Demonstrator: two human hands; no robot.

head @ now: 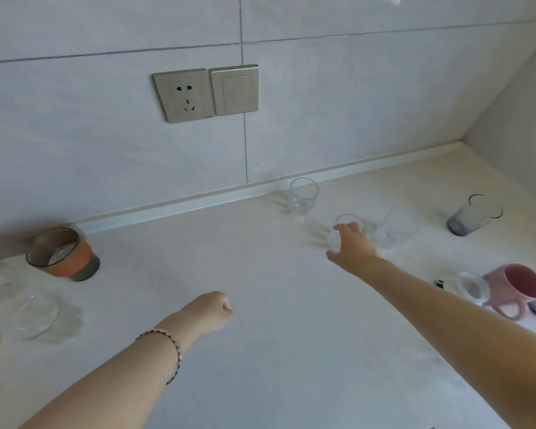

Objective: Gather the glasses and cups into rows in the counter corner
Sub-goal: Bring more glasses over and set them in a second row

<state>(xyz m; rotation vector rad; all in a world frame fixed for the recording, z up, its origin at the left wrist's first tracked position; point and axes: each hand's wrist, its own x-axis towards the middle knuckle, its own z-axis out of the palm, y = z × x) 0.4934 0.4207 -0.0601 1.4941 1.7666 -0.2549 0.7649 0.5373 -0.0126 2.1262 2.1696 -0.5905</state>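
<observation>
My right hand point(351, 246) is wrapped around a clear glass point(341, 232) standing on the pale counter point(260, 274). Another clear glass point(302, 195) stands behind it near the wall, and a third, blurred one point(395, 227) is just to its right. A grey-bottomed glass point(472, 216) stands further right toward the corner. At the right edge a pink mug point(522, 284) sits beside a small clear glass point(472, 286). My left hand point(211, 309) hovers over the counter middle in a loose fist, holding nothing.
An orange-banded tumbler point(64, 253) stands at the left by the wall, with several clear glass pieces point(39, 314) blurred in front of it. A socket point(183, 96) and a switch point(234, 89) sit on the tiled wall. A small dark object point(438, 283) lies near the pink mug.
</observation>
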